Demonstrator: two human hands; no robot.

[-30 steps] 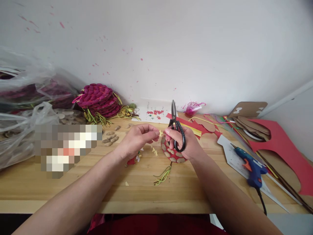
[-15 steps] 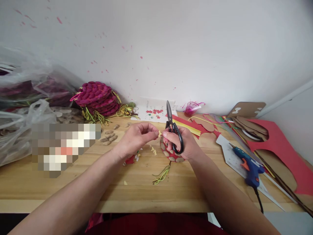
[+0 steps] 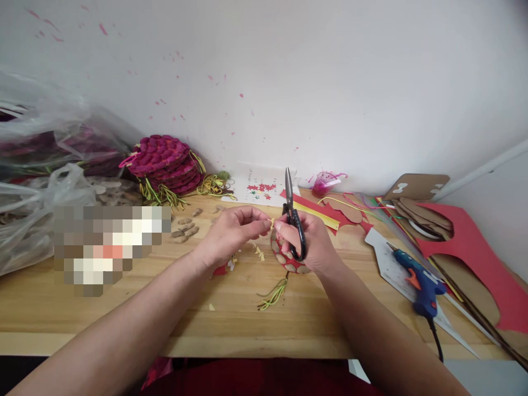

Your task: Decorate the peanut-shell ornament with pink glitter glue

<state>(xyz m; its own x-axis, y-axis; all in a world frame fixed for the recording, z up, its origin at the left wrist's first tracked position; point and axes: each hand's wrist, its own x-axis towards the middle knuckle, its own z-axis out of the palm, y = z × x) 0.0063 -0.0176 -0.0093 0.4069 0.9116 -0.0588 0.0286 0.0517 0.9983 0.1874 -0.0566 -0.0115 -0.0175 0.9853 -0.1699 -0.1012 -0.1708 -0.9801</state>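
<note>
Between the fingertips of both hands is a small yellow paper star point(image 3: 272, 221). My left hand point(image 3: 241, 231) pinches it from the left side. My right hand point(image 3: 307, 239) has its thumb and finger at the star's other side, while black-handled scissors point(image 3: 289, 190) hang in the same hand with the blades pointing up and away. Below the hands lies a round red piece point(image 3: 284, 258) covered with peanut shells, partly hidden by my right hand, with a yellow-green tassel point(image 3: 273, 295) toward me. Small yellow paper scraps point(image 3: 259, 253) lie between the hands.
A stack of magenta peanut-shell discs point(image 3: 163, 162) stands at back left, near plastic bags point(image 3: 61, 181). Loose peanuts point(image 3: 185, 231) lie left of my hands. Paper stars point(image 3: 262, 190) rest on a white sheet. On the right are a blue glue gun point(image 3: 424, 289) and red card point(image 3: 478, 247).
The star has turned between my fingers and now shows more edge-on. The scissors have tilted slightly, and both hands stay nearly in place.
</note>
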